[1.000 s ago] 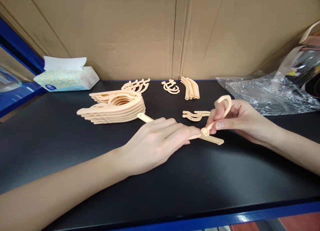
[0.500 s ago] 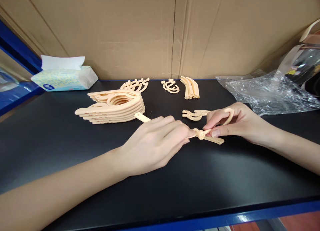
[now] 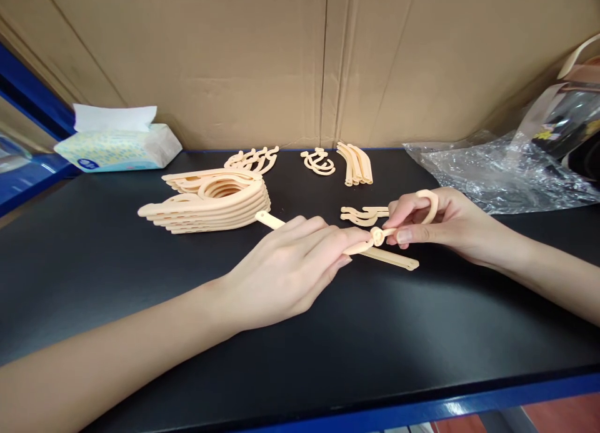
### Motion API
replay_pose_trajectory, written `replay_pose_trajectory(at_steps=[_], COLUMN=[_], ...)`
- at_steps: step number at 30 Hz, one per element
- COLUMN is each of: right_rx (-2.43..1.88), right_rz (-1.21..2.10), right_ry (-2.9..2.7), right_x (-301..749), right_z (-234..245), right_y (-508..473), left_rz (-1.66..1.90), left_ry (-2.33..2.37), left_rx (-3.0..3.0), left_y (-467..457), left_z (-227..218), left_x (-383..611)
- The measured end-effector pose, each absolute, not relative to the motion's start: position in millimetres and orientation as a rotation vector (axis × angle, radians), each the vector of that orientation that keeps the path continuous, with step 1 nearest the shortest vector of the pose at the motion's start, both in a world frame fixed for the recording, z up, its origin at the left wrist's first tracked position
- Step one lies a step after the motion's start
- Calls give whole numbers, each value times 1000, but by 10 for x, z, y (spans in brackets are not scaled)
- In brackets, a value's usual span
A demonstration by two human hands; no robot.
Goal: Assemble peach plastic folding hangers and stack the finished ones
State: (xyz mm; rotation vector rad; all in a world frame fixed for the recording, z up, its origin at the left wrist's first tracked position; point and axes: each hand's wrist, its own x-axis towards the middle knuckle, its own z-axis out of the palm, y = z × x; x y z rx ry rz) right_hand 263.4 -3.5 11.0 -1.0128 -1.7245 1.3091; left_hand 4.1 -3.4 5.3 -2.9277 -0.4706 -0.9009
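Observation:
My left hand [image 3: 290, 267] is closed round a peach plastic hanger arm [image 3: 269, 220] whose far end sticks out toward the stack. My right hand [image 3: 435, 223] pinches a peach plastic hook [image 3: 431, 205] and holds its round foot [image 3: 376, 236] against the arm's tip. A second arm piece [image 3: 394, 260] lies on the black table just under the joint. Small hook parts [image 3: 363, 215] lie right behind my hands.
A stack of peach hangers [image 3: 210, 202] stands to the left. More small parts [image 3: 253, 160], [image 3: 319, 162] and curved bars [image 3: 356, 164] lie by the cardboard wall. A tissue pack [image 3: 117, 147] sits at far left, crumpled clear plastic [image 3: 492, 170] at right. The table's blue front edge [image 3: 422, 408] is near.
My right hand tipped the hook down from upright, then raised it slightly again. The hook's foot has moved left onto the tip of the arm in my left hand.

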Motion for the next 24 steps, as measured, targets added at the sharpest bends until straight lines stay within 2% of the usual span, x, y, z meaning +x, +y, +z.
replay_pose_trajectory(at_steps=[12,24], right_rx=[-976,-967], right_rz=[1449,1444], right_ry=[-1719,-1703], right_x=[2601,2618], right_z=[133,129], right_y=[-67,-59], left_rz=[-878,-859], left_ry=[-434,-471], left_rx=[-2934,-2929], left_y=[-17,-29], left_z=[27,27], left_x=[45,24])
